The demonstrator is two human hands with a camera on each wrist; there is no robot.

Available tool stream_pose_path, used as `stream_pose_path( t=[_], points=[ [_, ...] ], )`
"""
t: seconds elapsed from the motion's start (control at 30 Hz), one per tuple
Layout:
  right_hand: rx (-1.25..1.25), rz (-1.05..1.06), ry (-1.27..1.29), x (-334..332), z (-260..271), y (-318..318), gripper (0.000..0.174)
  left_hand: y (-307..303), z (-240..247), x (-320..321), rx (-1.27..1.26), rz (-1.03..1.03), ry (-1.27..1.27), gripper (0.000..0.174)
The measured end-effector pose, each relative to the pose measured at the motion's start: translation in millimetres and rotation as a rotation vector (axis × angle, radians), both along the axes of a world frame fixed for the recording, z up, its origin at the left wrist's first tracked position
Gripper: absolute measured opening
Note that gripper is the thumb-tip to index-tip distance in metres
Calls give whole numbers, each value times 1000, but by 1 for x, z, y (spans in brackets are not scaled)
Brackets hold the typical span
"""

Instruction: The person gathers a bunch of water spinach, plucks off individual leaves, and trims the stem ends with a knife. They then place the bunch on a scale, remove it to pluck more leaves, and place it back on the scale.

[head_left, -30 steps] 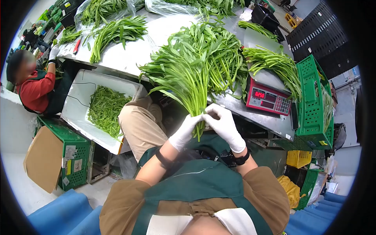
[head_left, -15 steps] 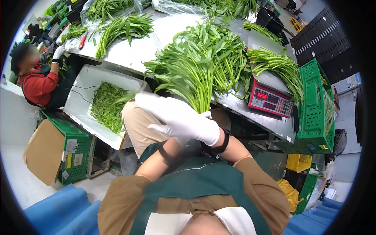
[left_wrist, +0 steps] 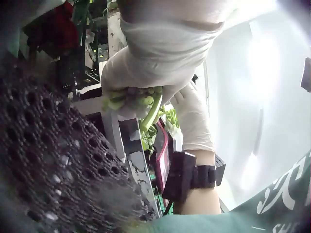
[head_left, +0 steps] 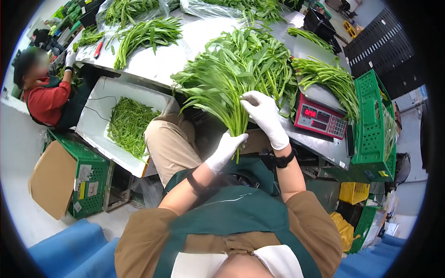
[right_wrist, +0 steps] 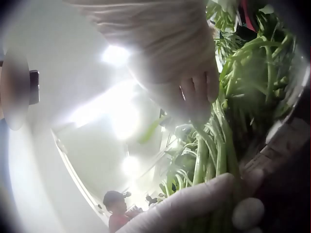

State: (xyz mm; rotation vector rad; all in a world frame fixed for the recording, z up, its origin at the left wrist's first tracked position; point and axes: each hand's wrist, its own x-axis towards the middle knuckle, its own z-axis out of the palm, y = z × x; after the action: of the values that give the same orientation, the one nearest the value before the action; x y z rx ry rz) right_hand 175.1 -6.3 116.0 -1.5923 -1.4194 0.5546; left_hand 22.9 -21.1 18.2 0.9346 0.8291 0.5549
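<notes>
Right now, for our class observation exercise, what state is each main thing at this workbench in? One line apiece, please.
Held bunch: gathered, stem ends toward the person.
Left hand: gripping its stems.
Right hand: fingers curled at its stalks; pinching unclear.
Scale: on, red digits lit.
Greens on the scale: overhanging the pan's edge.
White box: open, loose greens inside.

stems (left_wrist: 154,110) partly hidden by the left hand (left_wrist: 155,63) in left wrist view, far greens (head_left: 262,11) cut off at head view's top, scale buttons (head_left: 335,125) too small to read
</notes>
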Motion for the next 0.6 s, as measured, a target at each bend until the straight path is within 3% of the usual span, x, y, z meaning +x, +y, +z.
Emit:
stream_pose_path(
  t=[0.1, 0.2, 0.37, 0.47, 0.6],
  points=[
    [43, -29, 24, -1, -2, -17, 13, -1, -4, -1, -4, 14, 6, 25],
    [363, 54, -353, 6, -17, -26, 14, 2, -7, 2, 14, -5, 20, 27],
    [403, 65, -609, 12, -16, -22, 17, -3, -9, 9, -41, 65, -13, 32],
    [369, 126, -777, 12, -10, -15, 14, 1, 6, 3, 93, -52, 136, 33],
    [347, 223, -880, 20, -10, -8, 13, 0, -11, -2, 111, -14, -53, 33]
  ],
)
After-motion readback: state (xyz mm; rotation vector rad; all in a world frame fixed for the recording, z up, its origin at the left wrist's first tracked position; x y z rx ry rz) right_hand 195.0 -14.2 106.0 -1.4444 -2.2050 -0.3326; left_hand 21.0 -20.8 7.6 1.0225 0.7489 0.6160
